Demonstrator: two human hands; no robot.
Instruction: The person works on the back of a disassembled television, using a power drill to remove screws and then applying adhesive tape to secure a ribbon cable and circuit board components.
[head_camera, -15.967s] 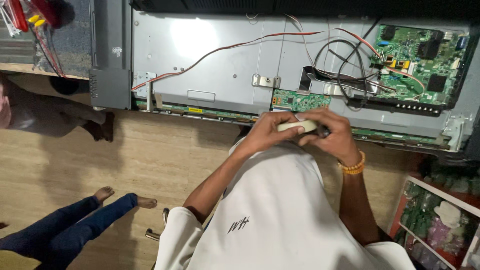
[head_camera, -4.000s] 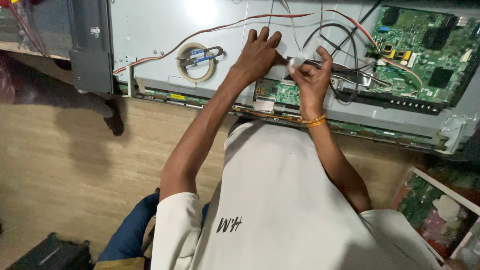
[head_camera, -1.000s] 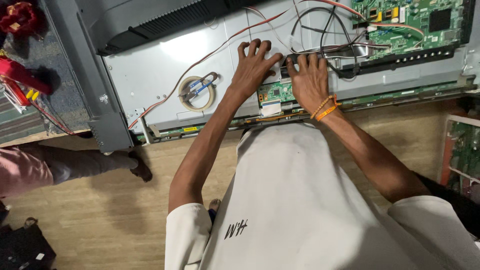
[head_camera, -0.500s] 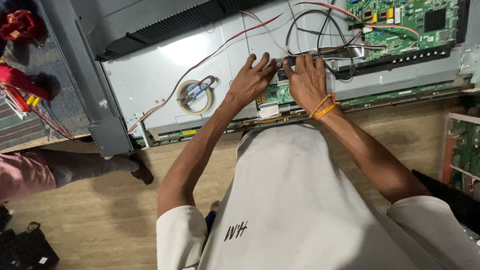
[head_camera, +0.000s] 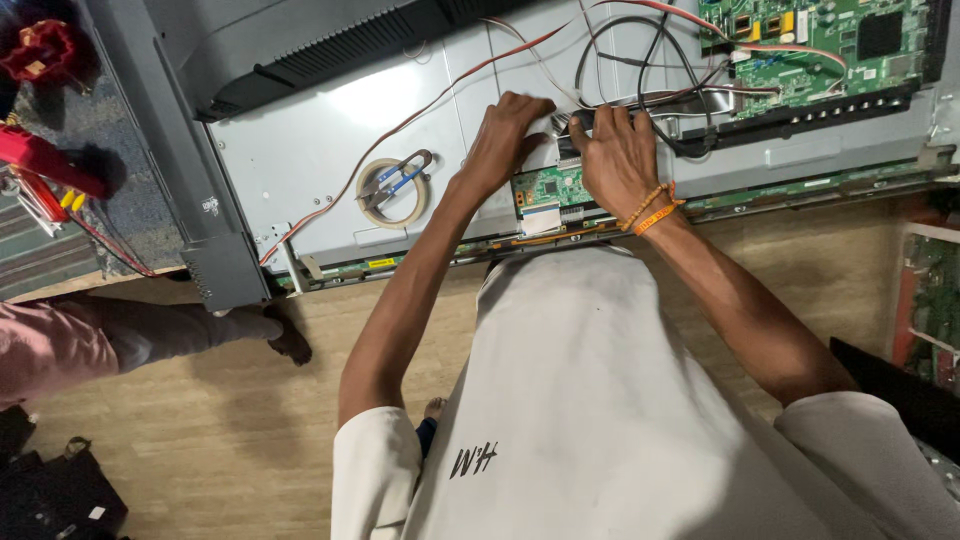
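While the person leans over the opened panel (head_camera: 330, 140), both hands sit close together at its lower edge. Nearest the body, the small green board (head_camera: 548, 188) lies at about 6 o'clock from the fingers, with a white ribbon (head_camera: 540, 217) below it. The left hand (head_camera: 505, 140) rests at 11 o'clock from that board, fingers curled down onto the metal and pinching near a thin white wire; what exactly it grips I cannot tell. The right hand (head_camera: 618, 160), beaded bracelet (head_camera: 650, 208) on its wrist, lies just at 2 o'clock of the board, fingers spread and pressing on a black cable bundle (head_camera: 640, 75), not clenched. To my eye, this goes best with steady, light pressure, the wire held near its end and the ribbon left unbent. Farther off, a tape roll (head_camera: 392, 192) with pliers sits at 9 o'clock, and the big green board (head_camera: 820, 45) at 1 o'clock.
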